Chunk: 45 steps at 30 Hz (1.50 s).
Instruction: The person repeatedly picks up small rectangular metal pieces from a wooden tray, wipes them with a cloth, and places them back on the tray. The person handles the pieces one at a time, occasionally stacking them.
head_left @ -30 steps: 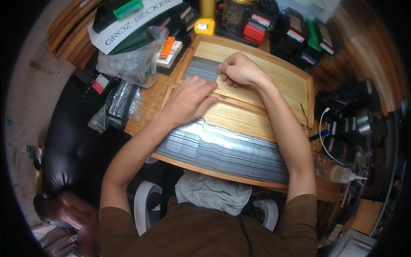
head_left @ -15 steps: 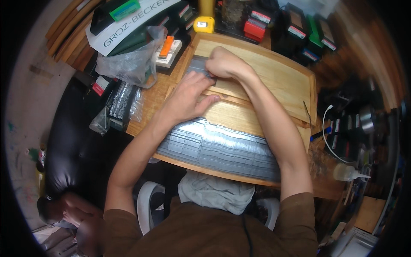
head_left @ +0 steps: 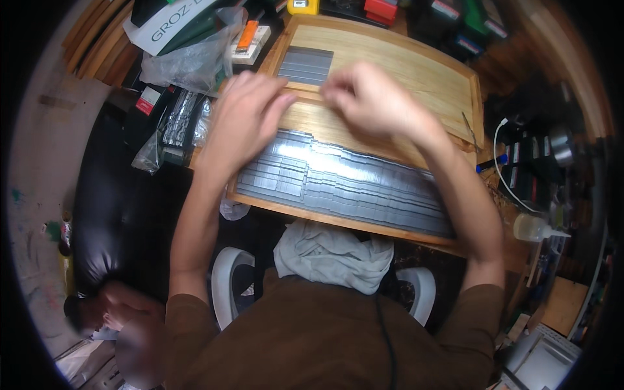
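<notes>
Two shallow wooden trays lie in front of me. The near tray [head_left: 292,207] holds a wide band of thin, flat grey metal strips [head_left: 351,182], packed in close rows along its front. A smaller block of similar grey strips [head_left: 305,67] lies in the left corner of the far tray [head_left: 416,71]. My left hand [head_left: 247,117] hovers by the trays' left edge, fingers stretched and thumb apart, holding nothing visible. Above the bare wood of the near tray is my right hand [head_left: 374,97], its fingers curled and smeared by motion; whether anything is in them cannot be made out.
A clear plastic bag [head_left: 188,65] and a white box with an orange piece [head_left: 247,36] stand left of the trays. A yellow tape measure [head_left: 303,6] sits behind. To the right are a white cable [head_left: 497,162] and a squeeze bottle [head_left: 532,227]. Another person sits lower left.
Both hands have come away from the small block in the far tray, the left one leftward and the right one toward me. The whole view has shifted, so the trays appear higher.
</notes>
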Tool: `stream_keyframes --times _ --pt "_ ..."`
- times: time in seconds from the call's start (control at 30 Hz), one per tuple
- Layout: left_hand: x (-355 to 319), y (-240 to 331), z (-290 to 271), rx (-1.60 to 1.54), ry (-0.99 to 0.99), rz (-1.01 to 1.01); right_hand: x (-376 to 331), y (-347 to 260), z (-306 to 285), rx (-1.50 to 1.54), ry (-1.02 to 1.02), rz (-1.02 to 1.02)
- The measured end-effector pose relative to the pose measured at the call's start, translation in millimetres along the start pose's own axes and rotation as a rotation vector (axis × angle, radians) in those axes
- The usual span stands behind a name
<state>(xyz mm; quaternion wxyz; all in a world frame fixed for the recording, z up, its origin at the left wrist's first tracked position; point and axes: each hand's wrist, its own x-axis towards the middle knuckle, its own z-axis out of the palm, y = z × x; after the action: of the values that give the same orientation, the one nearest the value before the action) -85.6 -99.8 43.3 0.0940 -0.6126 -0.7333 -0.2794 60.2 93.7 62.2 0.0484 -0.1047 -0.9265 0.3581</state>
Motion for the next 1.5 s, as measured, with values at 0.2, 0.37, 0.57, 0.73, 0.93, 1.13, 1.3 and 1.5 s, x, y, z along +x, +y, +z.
stream_keyframes --times 0.2,0.37,0.57,0.73,0.93,1.13,1.3,1.5 --pt "-87 75 -8 -0.164 -0.02 0.236 -37 -5 50 -0.221 0.045 -0.245" --pt "-119 83 13 -0.133 0.008 0.199 -35 -4 77 -0.256 0.192 -0.281" --pt "-125 81 25 -0.107 0.134 0.197 -21 -20 73 -0.005 0.079 0.047" --pt "-129 78 30 -0.155 0.207 0.208 -17 -23 57 0.271 0.011 0.206" --pt "-128 83 15 -0.555 0.437 -0.12 -42 -39 54 0.459 -0.003 0.19" --pt "-79 67 -12 -1.14 0.011 -0.696 -62 -53 62 0.522 0.133 0.043" --pt "-77 63 -12 -1.261 -0.171 -0.689 -72 -57 64 0.54 0.177 -0.103" --pt "-77 65 -17 -1.182 -0.078 -0.643 -96 -71 48 0.376 0.27 -0.119"
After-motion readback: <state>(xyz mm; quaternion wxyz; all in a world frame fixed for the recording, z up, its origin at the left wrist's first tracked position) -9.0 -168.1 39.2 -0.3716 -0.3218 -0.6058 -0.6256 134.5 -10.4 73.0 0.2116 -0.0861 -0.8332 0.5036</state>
